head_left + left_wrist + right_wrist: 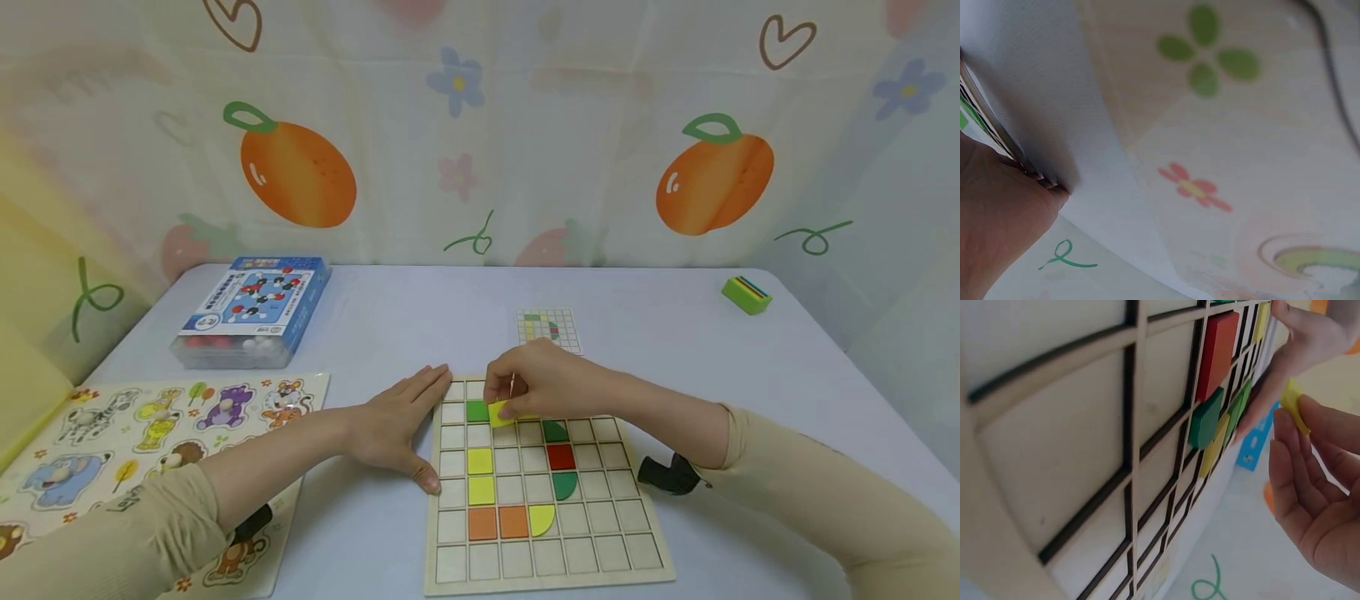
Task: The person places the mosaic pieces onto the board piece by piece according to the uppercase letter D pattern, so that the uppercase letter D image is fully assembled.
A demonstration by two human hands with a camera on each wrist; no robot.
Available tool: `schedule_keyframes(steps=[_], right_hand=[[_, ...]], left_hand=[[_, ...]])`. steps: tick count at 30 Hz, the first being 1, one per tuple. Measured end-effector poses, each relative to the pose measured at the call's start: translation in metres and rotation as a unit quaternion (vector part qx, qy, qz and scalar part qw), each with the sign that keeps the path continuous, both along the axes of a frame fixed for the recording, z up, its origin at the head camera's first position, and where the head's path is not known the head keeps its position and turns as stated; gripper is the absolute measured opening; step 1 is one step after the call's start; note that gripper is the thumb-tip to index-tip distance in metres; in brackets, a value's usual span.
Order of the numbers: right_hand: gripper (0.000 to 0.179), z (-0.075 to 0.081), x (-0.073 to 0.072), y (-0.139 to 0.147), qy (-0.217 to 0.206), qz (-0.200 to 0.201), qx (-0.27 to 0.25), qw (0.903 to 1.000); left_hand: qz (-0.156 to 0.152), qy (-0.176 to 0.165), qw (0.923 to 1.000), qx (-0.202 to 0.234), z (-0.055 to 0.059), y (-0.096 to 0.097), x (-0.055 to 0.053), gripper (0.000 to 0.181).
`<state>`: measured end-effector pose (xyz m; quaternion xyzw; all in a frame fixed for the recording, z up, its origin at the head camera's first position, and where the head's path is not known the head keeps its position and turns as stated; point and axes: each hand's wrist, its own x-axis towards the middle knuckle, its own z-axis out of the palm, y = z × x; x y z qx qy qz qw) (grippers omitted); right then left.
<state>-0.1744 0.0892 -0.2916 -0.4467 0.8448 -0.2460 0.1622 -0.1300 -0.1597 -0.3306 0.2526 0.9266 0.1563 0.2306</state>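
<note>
A wooden grid board (581, 557) lies on the table. My left hand (390, 425) rests at its left edge, palm down, fingers straight, thumb on the rim. Over the upper rows, my right hand (543, 379) pinches a yellow square tile (498, 415) between thumb and fingers; the right wrist view shows this tile (1295, 405) above the board. A green square tile (477, 411) sits just left of it. Lower cells hold yellow squares (480, 461), orange squares (482, 523), a yellow quarter-round (541, 520), a red square (560, 457) and green quarter-rounds (564, 485). My right hand partly hides another yellow piece.
Behind the board lies a small printed grid card (564, 327), partly covered by my right hand. At left are an animal puzzle board (127, 442), under my left forearm, and a blue-and-white box (255, 300). A small green block (747, 295) stands back right.
</note>
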Motion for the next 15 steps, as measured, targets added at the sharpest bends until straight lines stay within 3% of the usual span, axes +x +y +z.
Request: schedule_keyframes(steps=[15], right_hand=[[0.009,-0.007,0.005,-0.026,-0.046,-0.021,0.012,0.9987]], left_hand=[[-0.003,0.000,1.0000,0.006,0.002,0.000,0.001,0.132]])
